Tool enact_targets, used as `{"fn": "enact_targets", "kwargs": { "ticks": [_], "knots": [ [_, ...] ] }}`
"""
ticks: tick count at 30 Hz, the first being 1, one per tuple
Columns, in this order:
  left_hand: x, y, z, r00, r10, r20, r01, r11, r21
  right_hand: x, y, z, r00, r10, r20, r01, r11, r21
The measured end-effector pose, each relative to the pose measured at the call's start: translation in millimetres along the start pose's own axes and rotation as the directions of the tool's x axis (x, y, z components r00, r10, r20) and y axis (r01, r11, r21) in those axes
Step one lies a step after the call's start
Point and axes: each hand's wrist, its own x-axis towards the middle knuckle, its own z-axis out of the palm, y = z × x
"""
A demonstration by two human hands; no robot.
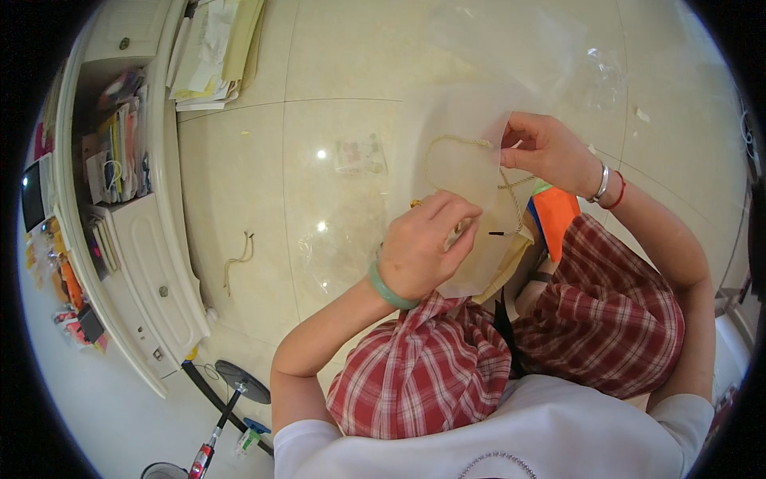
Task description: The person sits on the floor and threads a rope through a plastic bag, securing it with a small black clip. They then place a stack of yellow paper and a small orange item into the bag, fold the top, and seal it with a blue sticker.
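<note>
A translucent frosted plastic sheet (471,180), perhaps the wall of a bag, stands up between my hands over my lap. My right hand (554,152) is closed at its upper right edge, thumb and fingers pinched together there. Lower down, my left hand (431,247) has its fingers curled against the sheet; what lies between the fingertips is hidden. A beige twisted cord (453,140) curves across the sheet. More of it hangs below my right hand, and a dark tip (496,233) shows near its lower part.
Another clear plastic piece (511,40) lies on the tiled floor ahead. A loose cord (238,262) and a small clear packet (361,154) rest to the left. Stacked papers (211,60) stand beside a white cabinet (152,247). An orange item (558,219) is by my knees.
</note>
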Motion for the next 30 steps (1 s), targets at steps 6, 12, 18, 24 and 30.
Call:
{"fn": "enact_targets", "kwargs": {
  "ticks": [6, 12, 18, 24, 30],
  "knots": [
    [32, 1, -17, 0.945, -0.242, -0.219, 0.176, 0.943, -0.282, -7, -21, 9, 0.999, 0.019, 0.048, -0.016, 0.998, -0.068],
    [41, -4, -1, 0.964, -0.252, -0.091, 0.206, 0.914, -0.349, -12, -19, 9, 0.996, -0.080, -0.026, 0.074, 0.983, -0.166],
    [36, -14, 5, 0.971, -0.228, -0.072, 0.197, 0.933, -0.301, -15, -7, 8, 0.990, -0.133, -0.049, 0.121, 0.974, -0.192],
    [41, 5, -5, 0.910, -0.406, 0.078, 0.403, 0.830, -0.387, -16, -6, 7, 0.995, -0.092, -0.040, 0.084, 0.982, -0.169],
    [39, -1, -1, 0.976, -0.202, -0.084, 0.188, 0.970, -0.157, -16, -12, 11, 0.997, 0.081, 0.021, -0.076, 0.981, -0.180]
  ]
}}
